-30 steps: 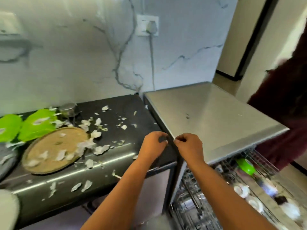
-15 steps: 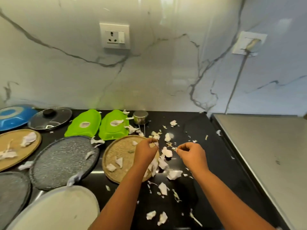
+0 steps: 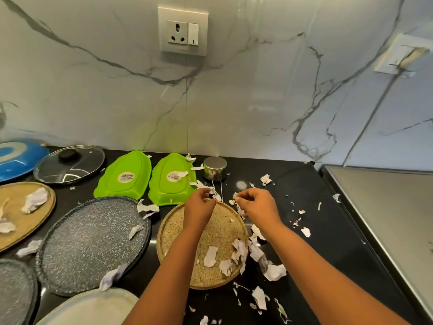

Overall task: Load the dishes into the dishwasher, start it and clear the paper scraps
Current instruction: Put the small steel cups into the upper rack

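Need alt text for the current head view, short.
Two bare hands, left hand and right hand, pinch paper scraps above a round woven tray on a black counter; plates, two green trays and more scraps lie around.

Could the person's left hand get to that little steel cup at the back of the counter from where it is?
Probably yes. The left hand is at the far edge of the round woven plate, and the steel cup stands just beyond it on the black counter. Only a few paper scraps lie between, nothing tall.

2 bare forearms, left hand (image 3: 199, 208), right hand (image 3: 259, 206), no sleeves
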